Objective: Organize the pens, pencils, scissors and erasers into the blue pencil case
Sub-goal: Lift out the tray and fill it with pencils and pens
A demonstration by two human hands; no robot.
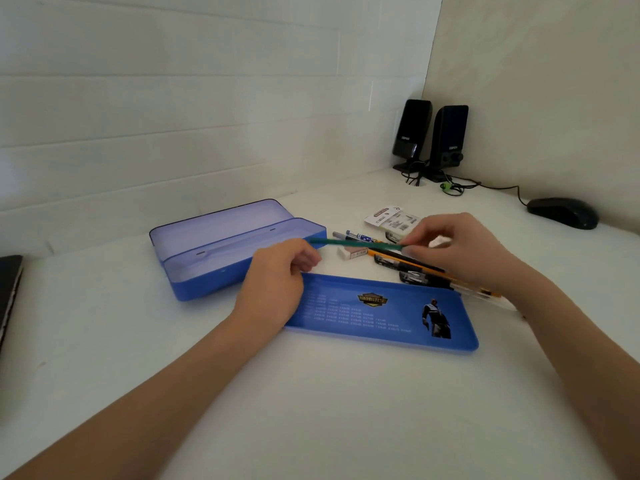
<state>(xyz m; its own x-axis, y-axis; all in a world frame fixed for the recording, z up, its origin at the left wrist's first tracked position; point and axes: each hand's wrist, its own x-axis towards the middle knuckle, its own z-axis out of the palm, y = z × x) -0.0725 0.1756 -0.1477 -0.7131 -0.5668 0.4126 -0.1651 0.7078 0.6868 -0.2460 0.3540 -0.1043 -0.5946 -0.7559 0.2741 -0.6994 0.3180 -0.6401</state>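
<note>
The blue pencil case (207,282) lies open on the white desk, its inside bare. Its flat blue tray (388,313) with a printed figure lies apart to the right. My right hand (460,251) pinches one end of a green pencil (353,243), held level above the desk. My left hand (280,282) rests at the case's right end, fingers curled, close to the pencil's other tip; contact is unclear. Under the pencil lie a white eraser (351,252), a blue-white pen (360,235), and several black and orange pens (415,268).
A small packaged card (389,218) lies behind the pens. Two black speakers (431,140) with cables stand in the back corner, and a black mouse (564,213) sits at the right. A dark notebook (8,292) lies at the left edge.
</note>
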